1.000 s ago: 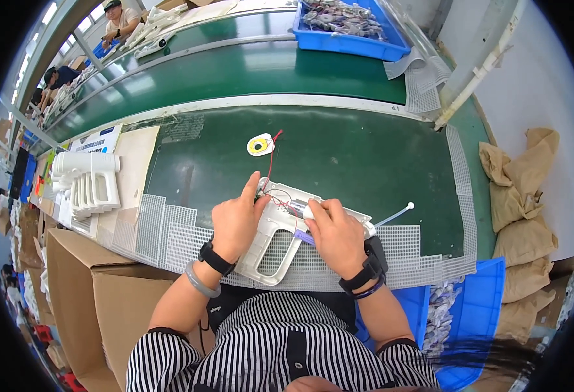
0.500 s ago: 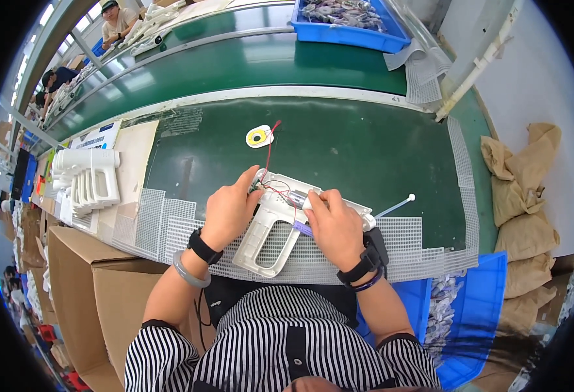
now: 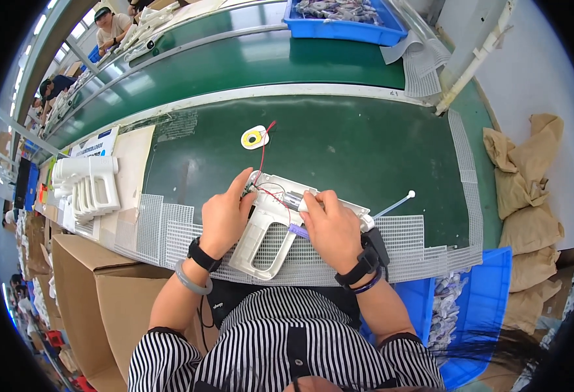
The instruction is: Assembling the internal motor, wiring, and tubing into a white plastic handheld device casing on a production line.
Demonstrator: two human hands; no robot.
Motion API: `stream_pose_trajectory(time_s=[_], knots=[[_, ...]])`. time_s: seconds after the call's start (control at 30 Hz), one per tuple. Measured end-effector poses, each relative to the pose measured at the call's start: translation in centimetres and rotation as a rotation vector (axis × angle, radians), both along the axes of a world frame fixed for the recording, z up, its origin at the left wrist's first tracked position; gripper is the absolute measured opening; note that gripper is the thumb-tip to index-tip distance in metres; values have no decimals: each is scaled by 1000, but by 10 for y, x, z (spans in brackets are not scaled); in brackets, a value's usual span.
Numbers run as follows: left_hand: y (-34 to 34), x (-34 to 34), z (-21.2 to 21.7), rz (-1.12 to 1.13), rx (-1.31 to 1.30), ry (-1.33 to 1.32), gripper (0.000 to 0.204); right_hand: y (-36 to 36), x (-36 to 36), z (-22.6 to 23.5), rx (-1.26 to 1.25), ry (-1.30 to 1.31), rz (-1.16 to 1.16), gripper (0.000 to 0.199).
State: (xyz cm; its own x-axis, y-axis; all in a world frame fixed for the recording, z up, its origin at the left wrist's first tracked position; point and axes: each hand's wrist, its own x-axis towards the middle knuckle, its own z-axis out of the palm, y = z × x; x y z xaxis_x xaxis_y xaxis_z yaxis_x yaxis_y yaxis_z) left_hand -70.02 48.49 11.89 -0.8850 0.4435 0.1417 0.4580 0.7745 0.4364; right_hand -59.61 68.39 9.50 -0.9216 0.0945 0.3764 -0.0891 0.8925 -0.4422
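Note:
A white gun-shaped plastic shell half (image 3: 247, 243) lies open side up in front of me, grip towards my body. At its left end, my left hand (image 3: 223, 219) is closed, thumb and forefinger on a small circuit board (image 3: 249, 189) with thin red and dark wires. My right hand (image 3: 332, 230) pinches a silver motor (image 3: 293, 200) with a white end, down in the shell's upper part. Under the right fingers a purple piece (image 3: 298, 231) shows, partly covered. A red wire (image 3: 263, 157) runs from the shell to a white oval disc with a yellow centre (image 3: 254, 137).
White shell halves (image 3: 94, 186) stand stacked at left, above a cardboard box (image 3: 78, 258). A thin rod with a white tip (image 3: 394, 204) sticks out rightwards from the shell. Blue bins (image 3: 476, 307) sit lower right; another blue tray (image 3: 345, 31) stands beyond the green bench. Co-workers sit far left.
My hands stay at the same parts of the shell. The right fingers shift slightly at the motor, and more of its silver body shows. The whole view has tilted a little.

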Motion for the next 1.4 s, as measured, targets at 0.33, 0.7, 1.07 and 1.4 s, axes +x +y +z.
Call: stream_pose_trajectory(time_s=[0.33, 0.7, 1.07, 1.4], knots=[[-2, -3, -1, -47, -1, 19, 47, 0, 0, 0, -14, -9, 1, 37], [1, 4, -1, 20, 76, 3, 45, 0, 1, -1, -11, -9, -3, 36], [-4, -4, -17, -11, 10, 32, 50, 0, 0, -2, -18, -37, -7, 39], [0, 8, -9, -107, -100, 297, 42, -1, 6, 1, -27, -16, 33, 36]])
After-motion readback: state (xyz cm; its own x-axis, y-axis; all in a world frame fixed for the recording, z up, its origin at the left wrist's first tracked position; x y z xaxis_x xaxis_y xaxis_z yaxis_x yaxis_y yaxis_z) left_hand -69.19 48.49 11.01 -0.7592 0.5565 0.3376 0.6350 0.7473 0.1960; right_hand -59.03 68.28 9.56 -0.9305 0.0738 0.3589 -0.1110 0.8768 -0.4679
